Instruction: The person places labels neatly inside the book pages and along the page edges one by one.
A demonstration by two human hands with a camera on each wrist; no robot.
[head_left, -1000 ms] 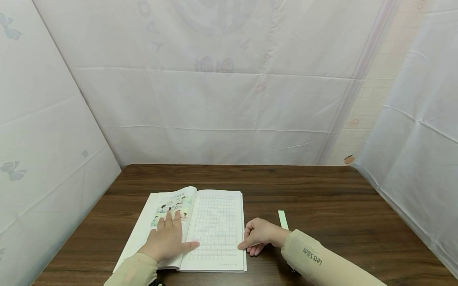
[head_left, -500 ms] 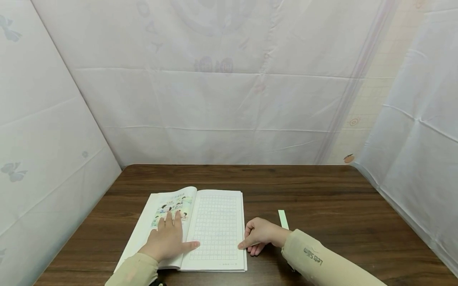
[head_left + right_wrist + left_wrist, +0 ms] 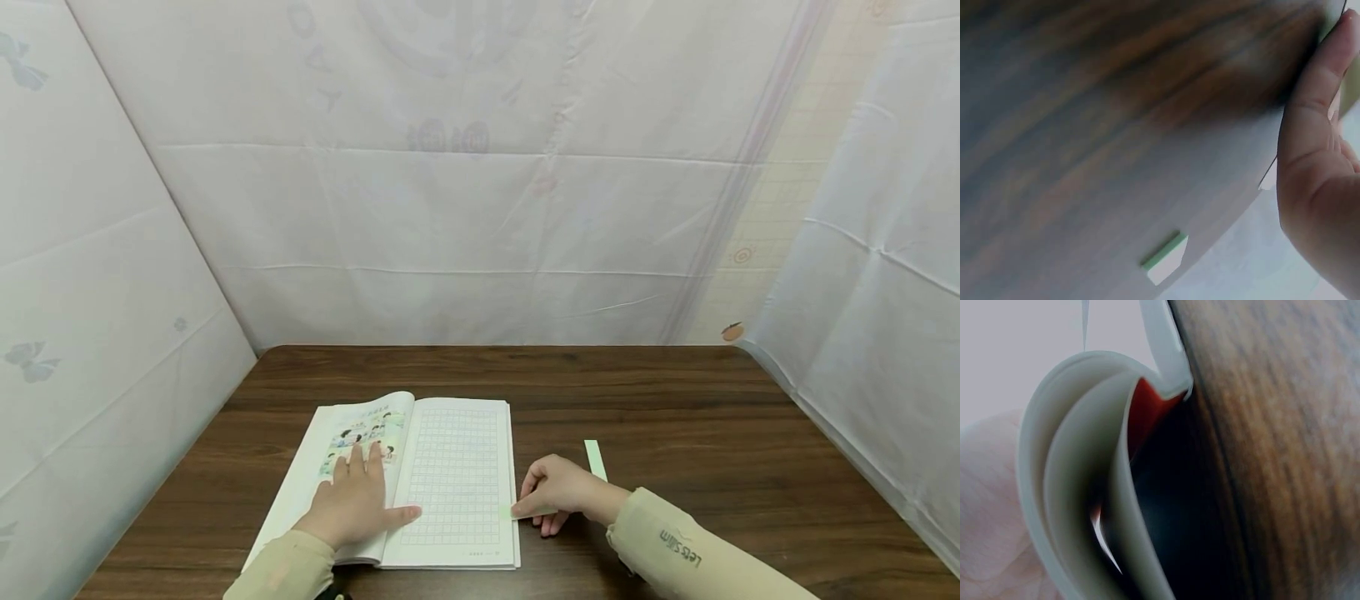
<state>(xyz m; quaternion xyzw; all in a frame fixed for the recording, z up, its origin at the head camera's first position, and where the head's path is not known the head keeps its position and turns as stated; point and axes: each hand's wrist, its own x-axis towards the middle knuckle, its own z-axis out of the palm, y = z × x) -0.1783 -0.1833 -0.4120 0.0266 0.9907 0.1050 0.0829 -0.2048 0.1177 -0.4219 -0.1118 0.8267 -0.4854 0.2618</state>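
Right hand [image 3: 562, 490] pinching a pale green strip [image 3: 506, 512] at the book's [image 3: 453, 467] page edge

Nearest to my head camera, I'm seeing two sleeves coming in from the bottom: the left sleeve [image 3: 283, 568] plain on the part in view, the right sleeve [image 3: 675, 537] carrying dark lettering.

The left hand [image 3: 351, 504] is lying flat with its fingers spread, pressing on the left page over a coloured picture [image 3: 367, 429], while its thumb is reaching across the fold onto the right page. Through the left wrist camera I'm watching the lower edges of the leaves [image 3: 1079, 425] curling in a loop beside the palm, with a red patch [image 3: 1147, 409] showing beneath.

The right hand is curling its fingers and holding the strip under its thumb. One end of the strip is lying on the margin of the gridded right page; the rest is running past the edge, beneath the fingers.

Just beyond the right wrist, a green pad [image 3: 595, 458] is resting on the bench [image 3: 750, 467], apart from the book. My right wrist camera is showing it green on one face and whitish on another.

Farther back, behind the dark wood-grained bench, pale printed cloth [image 3: 450, 208] is hanging with creases running across it, and a small orange fruit print [image 3: 732, 332] is showing near the far right corner.
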